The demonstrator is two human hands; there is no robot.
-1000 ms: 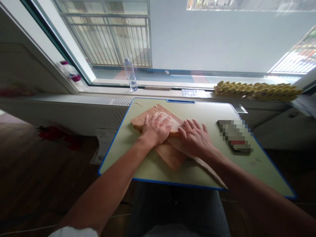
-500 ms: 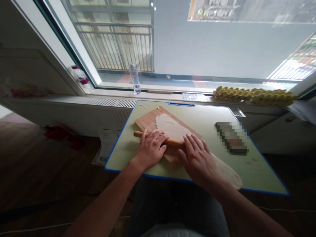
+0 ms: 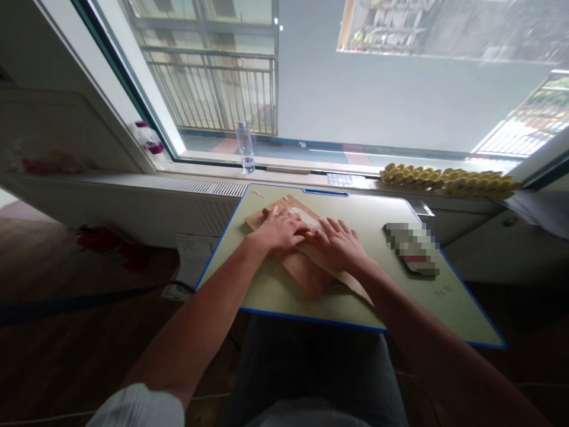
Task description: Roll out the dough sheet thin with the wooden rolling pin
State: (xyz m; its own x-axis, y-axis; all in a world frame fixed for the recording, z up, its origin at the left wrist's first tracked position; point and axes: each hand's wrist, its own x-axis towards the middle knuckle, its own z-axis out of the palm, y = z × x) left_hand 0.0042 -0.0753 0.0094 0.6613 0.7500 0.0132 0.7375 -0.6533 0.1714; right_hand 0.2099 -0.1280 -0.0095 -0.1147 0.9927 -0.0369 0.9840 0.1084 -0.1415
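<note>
A wooden rolling pin [image 3: 312, 236] lies across a strip of pale dough [image 3: 317, 255] on a wooden cutting board [image 3: 306, 279]. My left hand [image 3: 284, 230] covers the pin's left part, fingers reaching over it and thumb toward the middle. On the pin's right part presses my right hand [image 3: 340, 242], fingers stretched forward over the wood and dough. Both hands bear on the pin from above, hiding most of it. The dough runs off the board's right side onto the table toward me, partly behind my right forearm.
The pale green folding table [image 3: 222, 284] has a blue edge. A blurred-out flat dark object [image 3: 413, 249] lies at its right. On the windowsill stand a clear bottle [image 3: 245, 148], another bottle [image 3: 149, 137] and yellow egg trays [image 3: 448, 179]. Dough scraps [image 3: 256, 194] lie at the far left corner.
Both hands and the rolling pin have moved forward, away from me, toward the far end of the dough. The near part of the board shows more now.
</note>
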